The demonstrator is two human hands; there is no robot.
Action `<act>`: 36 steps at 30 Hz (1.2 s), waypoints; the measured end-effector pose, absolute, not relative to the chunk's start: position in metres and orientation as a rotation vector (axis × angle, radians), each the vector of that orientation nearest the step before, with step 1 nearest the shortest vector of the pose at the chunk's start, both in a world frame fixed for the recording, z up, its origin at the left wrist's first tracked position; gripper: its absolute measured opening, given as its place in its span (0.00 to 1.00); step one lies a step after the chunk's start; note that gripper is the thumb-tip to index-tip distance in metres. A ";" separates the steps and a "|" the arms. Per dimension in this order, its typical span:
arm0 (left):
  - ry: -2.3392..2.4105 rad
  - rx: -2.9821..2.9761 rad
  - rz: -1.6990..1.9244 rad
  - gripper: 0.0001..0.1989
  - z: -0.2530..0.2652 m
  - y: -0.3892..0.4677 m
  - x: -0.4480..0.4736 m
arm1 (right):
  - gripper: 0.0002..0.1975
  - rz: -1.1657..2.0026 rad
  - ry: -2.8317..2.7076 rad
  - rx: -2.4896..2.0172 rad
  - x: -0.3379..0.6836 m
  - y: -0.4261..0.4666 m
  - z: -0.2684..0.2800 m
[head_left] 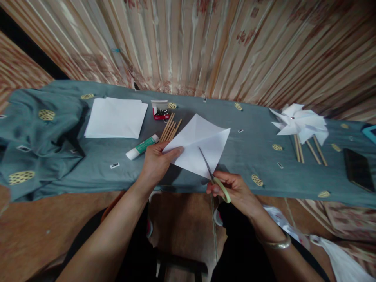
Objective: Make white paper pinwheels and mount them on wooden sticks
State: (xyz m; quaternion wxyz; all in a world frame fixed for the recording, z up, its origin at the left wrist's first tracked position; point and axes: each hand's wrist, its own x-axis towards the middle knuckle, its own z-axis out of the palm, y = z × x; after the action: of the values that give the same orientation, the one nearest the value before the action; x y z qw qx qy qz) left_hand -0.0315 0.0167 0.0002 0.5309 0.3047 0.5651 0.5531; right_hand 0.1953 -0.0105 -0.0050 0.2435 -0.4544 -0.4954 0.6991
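Observation:
My left hand pinches the left corner of a creased white paper sheet, thumb on top. My right hand has its fingers in the pale green handles of a pair of scissors. Their blades lie at the sheet's lower corner and point toward its middle; whether they are fully closed I cannot tell. Just beyond my left hand rest a green and white glue stick and several thin wooden sticks. A small red box of metal pieces sits open behind them.
A stack of white paper lies to the left on the teal cloth, which is bunched up at the far left. White paper pinwheels on sticks lie at the right, near a dark phone. A pleated curtain hangs behind.

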 end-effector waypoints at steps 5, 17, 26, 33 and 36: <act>1.349 0.736 1.287 0.16 -0.001 0.017 -0.031 | 0.18 1.902 -1.365 -1.214 0.196 -0.010 -0.005; 1.351 0.749 1.285 0.16 -0.004 0.017 -0.030 | 0.20 1.915 -1.290 -1.309 0.196 -0.011 -0.003; 1.344 0.741 1.278 0.15 -0.003 0.015 -0.030 | 0.21 1.919 -1.237 -1.351 0.190 -0.008 0.007; 1.371 0.750 1.274 0.15 -0.005 0.017 -0.030 | 0.20 1.960 -1.289 -1.307 0.196 -0.009 0.001; 1.390 0.731 1.293 0.15 -0.003 0.018 -0.033 | 0.26 2.051 -1.340 -1.272 0.208 -0.005 0.005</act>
State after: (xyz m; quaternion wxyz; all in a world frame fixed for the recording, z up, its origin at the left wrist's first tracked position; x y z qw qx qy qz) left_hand -0.0326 0.0185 -0.0029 0.5256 0.3057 0.5813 0.5406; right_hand 0.2083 -0.0052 0.0048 0.1894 -0.4525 -0.4767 0.7295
